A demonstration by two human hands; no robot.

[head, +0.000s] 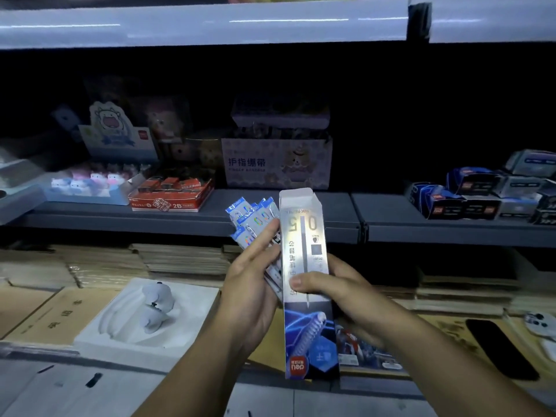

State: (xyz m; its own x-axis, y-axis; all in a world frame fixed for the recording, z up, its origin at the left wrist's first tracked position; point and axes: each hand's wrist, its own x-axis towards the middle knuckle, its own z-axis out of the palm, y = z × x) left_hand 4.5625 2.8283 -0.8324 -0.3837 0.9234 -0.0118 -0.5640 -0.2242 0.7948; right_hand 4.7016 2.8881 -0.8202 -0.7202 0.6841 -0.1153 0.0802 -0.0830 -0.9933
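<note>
The right hand [340, 291] holds a tall silver and blue box [304, 266] upright in the middle of the scene, with the thumb across its front and the other fingers curled behind it. The top flap of the box is open, and the printing on it stands upside down (a big "0.5" and a red logo near the bottom).

The left hand [249, 299] grips a bundle of small refill packets [251, 221], blue and silver, which fan out just left of the box top. The index finger lies straight along the packets and its tip touches the left edge of the box; the lower ends of the packets are hidden between the hand and the box.

Behind the hands runs a grey shelf [301, 219]. On it, far left, there is a red box of 2B leads [171, 195], and beside it a light blue tray with small animal figures [87, 188]. A printed carton [276, 162] stands in the far middle, and blue and grey small boxes [487, 194] are stacked on the right. Near left, a white moulded tray [126, 326] carries a white figure. A black phone [499, 347] lies near right.
</note>
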